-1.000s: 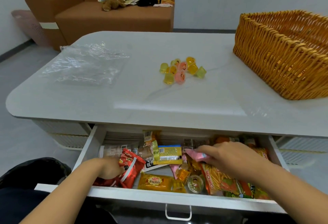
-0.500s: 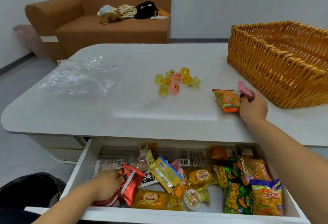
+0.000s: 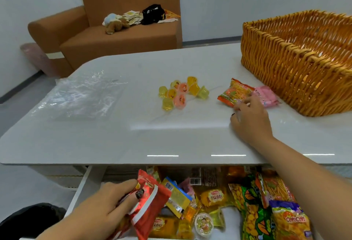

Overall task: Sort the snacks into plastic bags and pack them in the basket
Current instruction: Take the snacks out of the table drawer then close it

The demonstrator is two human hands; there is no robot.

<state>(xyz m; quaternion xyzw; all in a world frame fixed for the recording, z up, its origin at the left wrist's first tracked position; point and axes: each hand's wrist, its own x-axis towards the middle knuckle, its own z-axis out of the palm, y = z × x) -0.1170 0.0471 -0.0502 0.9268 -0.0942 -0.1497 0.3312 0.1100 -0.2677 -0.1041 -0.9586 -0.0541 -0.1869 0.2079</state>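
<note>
In the drawer below me, I read "软面包" on a yellow bread pack (image 3: 213,197); other print is too blurred

Two bare forearms without sleeves, left hand (image 3: 101,205) with dark polish on the thumbnail, right hand (image 3: 250,119) likewise dark-nailed, and dark clothing (image 3: 28,218) at the lower left corner.
</note>
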